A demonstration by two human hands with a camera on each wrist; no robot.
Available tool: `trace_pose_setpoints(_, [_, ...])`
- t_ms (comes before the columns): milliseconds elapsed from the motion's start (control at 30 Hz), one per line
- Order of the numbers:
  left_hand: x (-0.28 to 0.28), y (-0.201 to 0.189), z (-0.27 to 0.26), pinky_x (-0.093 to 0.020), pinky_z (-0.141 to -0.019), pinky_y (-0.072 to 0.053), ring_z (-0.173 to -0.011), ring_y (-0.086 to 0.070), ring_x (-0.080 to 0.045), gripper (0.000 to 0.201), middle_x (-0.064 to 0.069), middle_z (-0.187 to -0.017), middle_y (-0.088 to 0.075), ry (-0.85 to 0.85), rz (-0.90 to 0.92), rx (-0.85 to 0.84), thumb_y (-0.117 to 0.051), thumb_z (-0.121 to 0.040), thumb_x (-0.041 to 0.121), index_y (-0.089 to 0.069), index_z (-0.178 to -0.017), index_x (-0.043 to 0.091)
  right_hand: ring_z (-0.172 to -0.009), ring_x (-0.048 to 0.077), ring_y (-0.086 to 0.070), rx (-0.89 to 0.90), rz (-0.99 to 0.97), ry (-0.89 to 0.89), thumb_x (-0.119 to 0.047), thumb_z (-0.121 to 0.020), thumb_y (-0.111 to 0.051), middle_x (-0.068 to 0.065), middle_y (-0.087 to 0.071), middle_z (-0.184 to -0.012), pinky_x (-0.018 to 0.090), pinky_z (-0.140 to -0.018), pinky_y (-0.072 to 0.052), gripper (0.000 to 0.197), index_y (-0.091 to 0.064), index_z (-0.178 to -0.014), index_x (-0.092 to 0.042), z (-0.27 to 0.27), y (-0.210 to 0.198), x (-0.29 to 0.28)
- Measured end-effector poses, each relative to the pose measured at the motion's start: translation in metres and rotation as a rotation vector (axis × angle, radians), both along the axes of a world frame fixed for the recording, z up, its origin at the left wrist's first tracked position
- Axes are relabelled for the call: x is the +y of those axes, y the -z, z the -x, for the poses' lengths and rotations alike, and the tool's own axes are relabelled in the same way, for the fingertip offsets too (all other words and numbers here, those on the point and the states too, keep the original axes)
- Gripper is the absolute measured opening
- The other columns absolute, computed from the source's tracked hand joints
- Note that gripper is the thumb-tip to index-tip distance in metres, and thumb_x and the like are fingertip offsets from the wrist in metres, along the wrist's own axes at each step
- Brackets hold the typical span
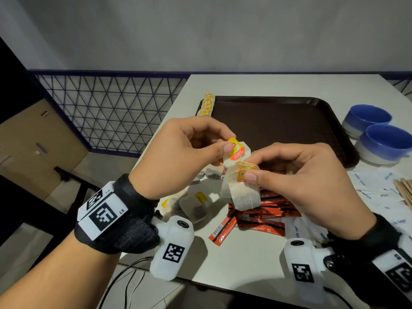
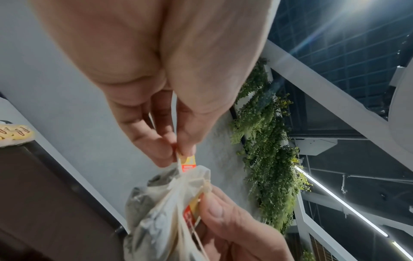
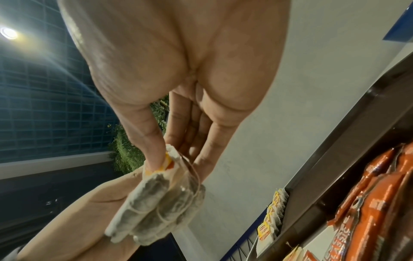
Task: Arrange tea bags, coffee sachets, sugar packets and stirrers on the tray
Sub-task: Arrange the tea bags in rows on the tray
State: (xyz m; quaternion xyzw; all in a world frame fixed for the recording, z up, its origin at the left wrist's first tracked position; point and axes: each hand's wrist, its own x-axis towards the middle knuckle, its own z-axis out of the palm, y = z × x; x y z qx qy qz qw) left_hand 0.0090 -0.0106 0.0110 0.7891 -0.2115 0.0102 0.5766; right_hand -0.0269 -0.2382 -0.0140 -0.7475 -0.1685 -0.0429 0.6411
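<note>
Both hands are raised above the table's front, just before the dark brown tray. My right hand pinches a stack of several tea bags by their yellow tags; the same stack hangs below its thumb in the right wrist view. My left hand pinches one tea bag's yellow-red tag, also seen as the tag in the left wrist view. A row of tea bags lies along the tray's far left edge. Red coffee sachets, white sugar packets and wooden stirrers lie on the table.
Loose tea bags lie under my left hand. Two blue bowls stand right of the tray. The white table ends on the left beside a wire-mesh railing. A cardboard box sits on the floor.
</note>
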Motion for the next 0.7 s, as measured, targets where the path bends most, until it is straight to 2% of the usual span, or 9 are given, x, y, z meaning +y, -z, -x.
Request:
trace_pose_setpoints(100, [0.001,-0.003,-0.001,-0.033,-0.074,-0.06,-0.071,-0.07,-0.026,0.014,-0.016,-0.081,-0.073,-0.018,0.025,-0.016,-0.08,-0.087,0.007,-0.073,-0.099,0.008,-0.087,0.02,-0.078,-0.001,-0.002,0.007,-0.006,-0.077,-0.086,0.004,-0.08,-0.093,0.027,-0.075,-0.062,0.018,-0.082,-0.095,-0.01,0.0,0.0,0.0])
trace_pose_setpoints(167, [0.003,-0.006,-0.002,-0.032,-0.072,-0.06,-0.069,-0.07,-0.027,0.015,-0.022,-0.08,-0.07,-0.032,0.042,-0.021,-0.081,-0.084,0.004,-0.07,-0.095,0.005,-0.087,0.021,-0.078,0.0,-0.001,0.015,-0.007,-0.077,-0.085,0.004,-0.081,-0.093,0.03,-0.077,-0.064,0.018,-0.083,-0.094,-0.01,0.0,-0.001,0.0])
trace_pose_setpoints(233, [0.007,-0.008,-0.004,-0.028,-0.07,-0.058,-0.067,-0.07,-0.023,0.012,-0.017,-0.078,-0.073,-0.031,0.006,-0.045,-0.081,-0.084,0.004,-0.072,-0.092,0.004,-0.087,0.021,-0.078,0.005,0.0,0.016,-0.007,-0.077,-0.085,0.004,-0.081,-0.093,0.031,-0.078,-0.064,0.018,-0.083,-0.094,-0.01,0.0,-0.001,0.0])
trace_pose_setpoints(367, [0.019,-0.014,-0.011,-0.026,-0.069,-0.058,-0.067,-0.072,-0.021,0.006,-0.007,-0.078,-0.077,-0.069,-0.15,-0.1,-0.081,-0.086,0.009,-0.078,-0.091,0.009,-0.085,0.021,-0.078,0.018,0.02,0.023,-0.009,-0.077,-0.086,0.003,-0.081,-0.091,0.031,-0.077,-0.064,0.017,-0.083,-0.093,-0.012,0.0,0.0,-0.001])
trace_pose_setpoints(533, [0.048,-0.021,-0.035,-0.021,-0.077,-0.061,-0.073,-0.077,-0.011,0.007,0.004,-0.082,-0.08,-0.204,-0.356,-0.133,-0.081,-0.087,0.013,-0.081,-0.092,0.018,-0.083,0.021,-0.078,0.026,0.012,0.04,-0.01,-0.076,-0.086,0.003,-0.081,-0.089,0.029,-0.075,-0.064,0.016,-0.083,-0.091,-0.012,0.003,-0.001,-0.006])
trace_pose_setpoints(633, [0.067,-0.025,-0.05,-0.007,-0.07,-0.052,-0.072,-0.075,-0.003,0.007,0.016,-0.078,-0.078,-0.295,-0.46,-0.156,-0.08,-0.088,0.017,-0.082,-0.093,0.022,-0.086,0.019,-0.078,0.018,0.043,0.071,-0.016,-0.075,-0.086,-0.001,-0.081,-0.09,0.028,-0.077,-0.064,0.016,-0.084,-0.091,-0.017,0.004,-0.002,-0.011])
trace_pose_setpoints(700, [0.074,-0.027,-0.058,-0.004,-0.069,-0.05,-0.072,-0.075,-0.001,0.007,0.015,-0.076,-0.078,-0.328,-0.493,-0.162,-0.079,-0.089,0.02,-0.081,-0.093,0.025,-0.085,0.019,-0.078,0.014,0.053,0.086,-0.017,-0.075,-0.086,-0.001,-0.081,-0.09,0.029,-0.076,-0.064,0.015,-0.084,-0.09,-0.018,0.004,-0.003,-0.015])
